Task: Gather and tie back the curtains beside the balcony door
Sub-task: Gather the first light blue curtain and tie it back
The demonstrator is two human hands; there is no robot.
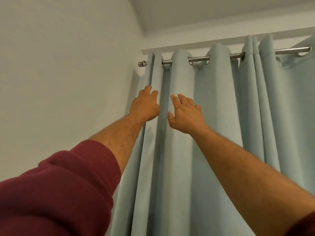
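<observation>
Left sleeve [56,188]: closest to the camera, a dark red knit sleeve pushed up the forearm, filling the lower left corner.
Right forearm: bare, rising from the lower right corner toward the middle; a sliver of the same red fabric shows at the bottom right edge.
Left hand [144,106]: raised high, back of the hand to the camera, fingers curled loosely against the leftmost fold of the curtain. Whether cloth is pinched between the fingers cannot be told.
Right hand [185,114]: raised just beside the left hand, apart from it, fingers spread wide and laid flat on the next fold. It grips nothing.
Curtain [180,167]: pale blue-green cloth hanging in deep vertical folds, filling the middle of the view from the rod down to the bottom edge. Both hands meet it in its upper part, below the rod.
Second curtain panel [286,116]: same cloth, hanging to the right, its top edge bunched close to the first panel.
Curtain rod [199,58]: a silver metal bar threaded through rings in the cloth, with a small end cap at the left.
Wall [59,65]: plain, off-white, left of the curtain.
Ceiling [221,9]: white, farthest away, above the rod.
</observation>
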